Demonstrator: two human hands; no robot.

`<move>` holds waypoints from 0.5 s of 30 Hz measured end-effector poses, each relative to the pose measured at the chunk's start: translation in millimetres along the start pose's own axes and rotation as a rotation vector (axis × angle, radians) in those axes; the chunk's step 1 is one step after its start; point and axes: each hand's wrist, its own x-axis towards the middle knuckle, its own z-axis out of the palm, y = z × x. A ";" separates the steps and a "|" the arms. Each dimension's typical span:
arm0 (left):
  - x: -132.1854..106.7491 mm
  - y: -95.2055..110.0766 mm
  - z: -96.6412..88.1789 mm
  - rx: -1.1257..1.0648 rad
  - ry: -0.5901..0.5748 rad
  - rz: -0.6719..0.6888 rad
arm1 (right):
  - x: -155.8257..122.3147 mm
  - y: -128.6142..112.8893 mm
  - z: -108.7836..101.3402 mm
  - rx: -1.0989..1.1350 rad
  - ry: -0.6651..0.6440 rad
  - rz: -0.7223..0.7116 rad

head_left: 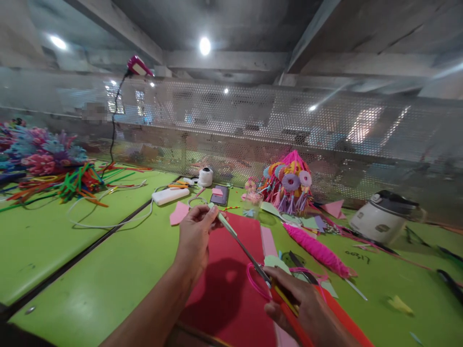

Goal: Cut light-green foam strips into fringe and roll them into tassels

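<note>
My left hand (197,231) pinches a narrow pale green strip (227,224) between thumb and fingers above a red sheet (231,289). In my right hand (307,299) is a pair of scissors (255,262) with long metal blades and orange and yellow handles. The blade tips meet the lower end of the strip; whether they cut into it I cannot tell. A pink loop (255,284) lies by the scissors' pivot. Pale green pieces (277,263) lie beside my right hand.
Pink yarn (314,248) and a white-and-black kettle (383,217) are on the right. Colourful hanging crafts (289,185), a phone (219,194) and a white power strip (170,195) stand farther back. Pipe cleaners (81,183) pile up at left. A perforated metal screen (235,115) borders the table.
</note>
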 end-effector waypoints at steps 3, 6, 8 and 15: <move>0.7 -0.6 -1.0 0.011 0.009 -0.012 | 0.3 3.6 -0.1 0.035 -0.027 -0.003; 0.7 -0.9 -0.9 0.017 0.031 -0.022 | 1.3 5.7 -1.3 0.035 -0.038 -0.002; 0.5 -0.8 -0.5 0.022 0.043 -0.022 | 2.1 6.4 -1.5 0.010 -0.025 0.002; 1.9 -3.7 -2.0 0.041 0.054 -0.037 | 2.7 12.3 3.4 0.008 -0.017 0.002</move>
